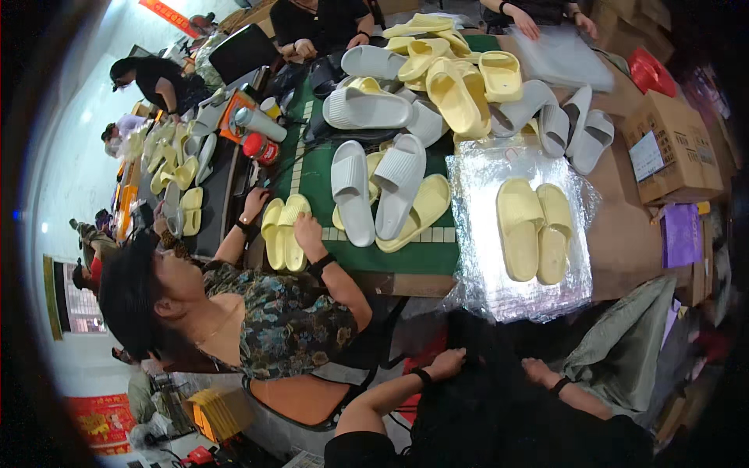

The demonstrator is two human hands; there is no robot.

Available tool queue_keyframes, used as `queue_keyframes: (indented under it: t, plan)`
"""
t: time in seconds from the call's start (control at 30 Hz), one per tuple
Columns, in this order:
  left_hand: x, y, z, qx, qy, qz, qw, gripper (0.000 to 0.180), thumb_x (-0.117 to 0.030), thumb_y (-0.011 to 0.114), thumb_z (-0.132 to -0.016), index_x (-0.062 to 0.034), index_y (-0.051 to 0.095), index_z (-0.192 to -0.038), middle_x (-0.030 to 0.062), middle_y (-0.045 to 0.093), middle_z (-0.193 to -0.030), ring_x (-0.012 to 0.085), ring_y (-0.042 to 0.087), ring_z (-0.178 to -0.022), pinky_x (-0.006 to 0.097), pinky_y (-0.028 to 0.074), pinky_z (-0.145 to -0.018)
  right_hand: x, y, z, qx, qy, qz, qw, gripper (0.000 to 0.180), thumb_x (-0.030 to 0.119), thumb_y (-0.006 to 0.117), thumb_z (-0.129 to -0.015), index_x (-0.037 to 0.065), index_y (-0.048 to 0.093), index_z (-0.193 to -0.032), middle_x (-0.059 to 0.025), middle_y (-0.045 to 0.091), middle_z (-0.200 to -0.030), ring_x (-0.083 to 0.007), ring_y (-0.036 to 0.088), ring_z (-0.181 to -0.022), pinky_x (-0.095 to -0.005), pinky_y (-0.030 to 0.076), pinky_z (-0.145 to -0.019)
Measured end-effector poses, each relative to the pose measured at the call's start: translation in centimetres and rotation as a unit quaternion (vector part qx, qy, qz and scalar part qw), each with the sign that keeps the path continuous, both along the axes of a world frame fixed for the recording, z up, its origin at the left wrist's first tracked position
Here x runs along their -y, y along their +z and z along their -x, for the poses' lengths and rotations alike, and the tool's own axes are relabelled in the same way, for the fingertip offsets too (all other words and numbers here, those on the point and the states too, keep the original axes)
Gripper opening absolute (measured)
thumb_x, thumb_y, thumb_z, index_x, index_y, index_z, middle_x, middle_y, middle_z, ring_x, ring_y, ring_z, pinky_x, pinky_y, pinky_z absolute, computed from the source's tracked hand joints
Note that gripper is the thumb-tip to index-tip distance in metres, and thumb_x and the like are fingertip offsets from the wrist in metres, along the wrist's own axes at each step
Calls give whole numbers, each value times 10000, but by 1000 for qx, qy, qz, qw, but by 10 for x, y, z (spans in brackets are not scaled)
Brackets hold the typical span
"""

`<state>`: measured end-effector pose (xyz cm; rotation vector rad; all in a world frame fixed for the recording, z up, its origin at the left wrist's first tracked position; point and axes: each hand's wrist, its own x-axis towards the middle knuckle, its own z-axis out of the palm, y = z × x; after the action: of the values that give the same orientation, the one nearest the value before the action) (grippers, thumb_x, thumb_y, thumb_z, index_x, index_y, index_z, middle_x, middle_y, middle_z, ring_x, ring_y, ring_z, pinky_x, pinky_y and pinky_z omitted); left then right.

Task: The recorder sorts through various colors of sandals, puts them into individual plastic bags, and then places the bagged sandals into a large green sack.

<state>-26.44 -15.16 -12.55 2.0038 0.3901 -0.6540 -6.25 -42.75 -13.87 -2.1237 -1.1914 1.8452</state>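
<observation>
My left hand [446, 364] is at the lower edge of the table, beside dark cloth, its fingers curled with their tips hard to make out. Across the dark cloth, my right hand [537, 372] shows only in part, and its fingers blend into the black. Both wrists wear black bands. Beyond them, a pair of pale yellow slide sandals [518, 238] lies side by side, toes away from me, on a stack of clear shiny plastic bags [476, 285]. Neither hand touches the sandals.
Grey slides [400, 187] and yellow slides [456, 93] are heaped on the green table. A co-worker at left handles another yellow pair [285, 234]. A cardboard box [675, 148] and purple package [681, 236] stand right. Someone across touches plastic sheets [562, 58].
</observation>
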Motion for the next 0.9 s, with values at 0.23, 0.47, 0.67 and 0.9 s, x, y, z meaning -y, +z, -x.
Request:
queue_keyframes:
  t: [0.23,0.47,0.67,0.9]
  plan:
    - [-1,6,1,-72,40,88,993,317,-280,404,-916,-11,546,-1004,258,606,-980,432,573,-928,510,439,-808,-26,2,-25,-116,-33,-61,991,240,168,511,-829,54,581,-1028,-126,607,-949,-290,565,-915,-384,448,-762]
    - [7,68,-21,-180,16,45,983,516,-420,394,-939,19,507,-1186,252,582,-1106,397,545,-1057,450,422,-900,-52,17,-58,-162,121,-23,979,228,156,549,-778,9,639,-927,-147,661,-890,-332,628,-773,-417,482,-652]
    - [7,18,21,-220,25,-40,974,627,-484,415,-910,16,393,-1288,284,589,-1058,408,574,-996,474,455,-841,-52,-88,-10,57,145,19,988,294,245,522,-829,52,649,-1009,-168,641,-1045,-336,605,-955,-439,472,-814]
    - [-34,-51,60,-238,-73,-141,958,626,-449,391,-912,-9,297,-1348,271,496,-1199,446,576,-941,508,456,-820,-84,-130,91,281,6,-66,957,261,258,566,-767,113,678,-953,-145,664,-940,-315,635,-883,-423,491,-764]
